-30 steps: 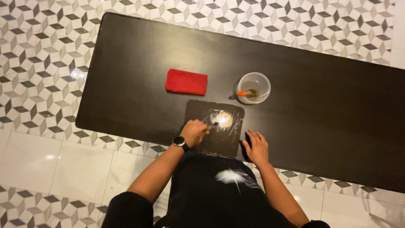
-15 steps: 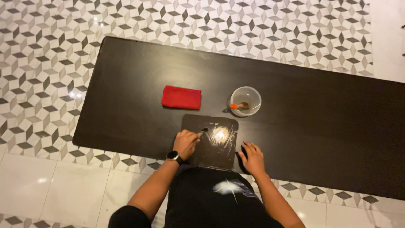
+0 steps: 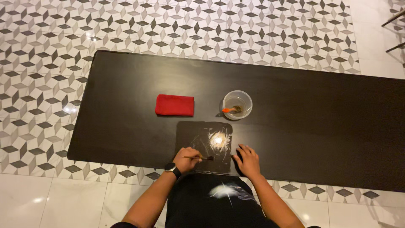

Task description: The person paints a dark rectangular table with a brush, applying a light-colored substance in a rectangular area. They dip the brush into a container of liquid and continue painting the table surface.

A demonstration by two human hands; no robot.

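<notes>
Holding one brush [image 3: 204,158], one left hand [image 3: 186,159], one cloth [image 3: 174,105], one cup [image 3: 237,104].

No packages, labels or signs are in view. The only screen is the dark face of a wristwatch [image 3: 170,167] (black, roundish, nothing legible on it), worn on the left wrist at the near edge of the tabletop [image 3: 316,122].

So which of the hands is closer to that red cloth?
Left. The left hand, gripping a small brush, sits below the red cloth; the right hand rests farther off, below and well to its right.
</notes>
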